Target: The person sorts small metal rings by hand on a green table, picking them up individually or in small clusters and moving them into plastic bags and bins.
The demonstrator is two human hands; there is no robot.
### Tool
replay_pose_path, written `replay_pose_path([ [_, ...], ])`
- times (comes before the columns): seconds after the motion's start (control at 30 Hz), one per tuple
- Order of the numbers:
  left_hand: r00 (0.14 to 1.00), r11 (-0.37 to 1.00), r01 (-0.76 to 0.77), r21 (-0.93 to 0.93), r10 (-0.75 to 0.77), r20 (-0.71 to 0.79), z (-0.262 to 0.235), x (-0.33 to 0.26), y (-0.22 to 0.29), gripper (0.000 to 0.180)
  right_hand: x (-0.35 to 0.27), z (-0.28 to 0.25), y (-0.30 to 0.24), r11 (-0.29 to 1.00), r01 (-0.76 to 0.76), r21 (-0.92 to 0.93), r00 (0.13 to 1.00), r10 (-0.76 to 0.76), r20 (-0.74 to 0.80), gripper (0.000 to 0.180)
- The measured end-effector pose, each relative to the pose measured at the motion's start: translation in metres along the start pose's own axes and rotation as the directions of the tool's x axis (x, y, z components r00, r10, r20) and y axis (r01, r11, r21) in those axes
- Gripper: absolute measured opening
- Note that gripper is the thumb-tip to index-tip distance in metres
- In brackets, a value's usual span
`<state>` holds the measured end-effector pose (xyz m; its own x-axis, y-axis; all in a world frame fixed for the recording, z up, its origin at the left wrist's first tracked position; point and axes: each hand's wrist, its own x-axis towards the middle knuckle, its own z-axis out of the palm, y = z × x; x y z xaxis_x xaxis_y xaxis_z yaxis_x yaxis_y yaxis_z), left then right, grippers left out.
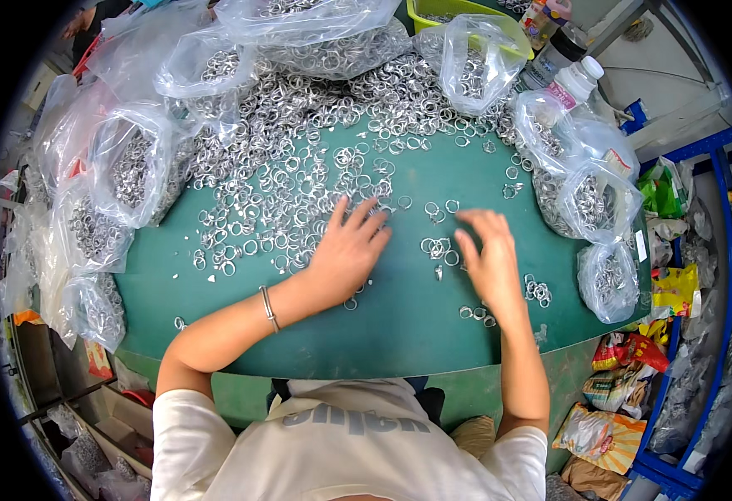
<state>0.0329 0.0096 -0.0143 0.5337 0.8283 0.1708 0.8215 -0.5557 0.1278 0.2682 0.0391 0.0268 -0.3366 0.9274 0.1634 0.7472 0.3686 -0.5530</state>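
Silver-coloured metal rings (274, 221) lie scattered over a green tabletop (416, 326), thickening into a large heap (299, 104) toward the far side. My left hand (347, 255), with a metal bangle on its wrist, rests palm down over the right edge of the scattered rings, fingers spread. My right hand (491, 257) hovers at a small cluster of rings (438, 249), thumb and forefinger apart; I see nothing between them. Below it sits another small group of rings (477, 315), and to its right one more (538, 290).
Clear plastic bags of rings line the left (132, 171), far (332, 42) and right (595, 200) table edges. A yellow-green bin (441, 12) and a white bottle (579, 79) stand at the far right. Blue shelving (716, 275) rises on the right, with coloured packets (604, 434) below.
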Motion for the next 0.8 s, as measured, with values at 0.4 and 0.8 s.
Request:
replay_pose_path([
  [0.4,0.992,0.981,-0.018,-0.192,-0.007,-0.128,-0.011,0.015,0.014,0.034,-0.012,-0.009,-0.017,0.896,-0.326,0.301,0.945,0.302,0.127,0.013],
  [0.8,0.983,0.875,-0.139,-0.463,0.179,0.043,-0.014,-0.044,0.067,0.037,-0.032,0.01,-0.024,0.997,-0.026,-0.077,0.992,0.016,-0.124,0.04],
])
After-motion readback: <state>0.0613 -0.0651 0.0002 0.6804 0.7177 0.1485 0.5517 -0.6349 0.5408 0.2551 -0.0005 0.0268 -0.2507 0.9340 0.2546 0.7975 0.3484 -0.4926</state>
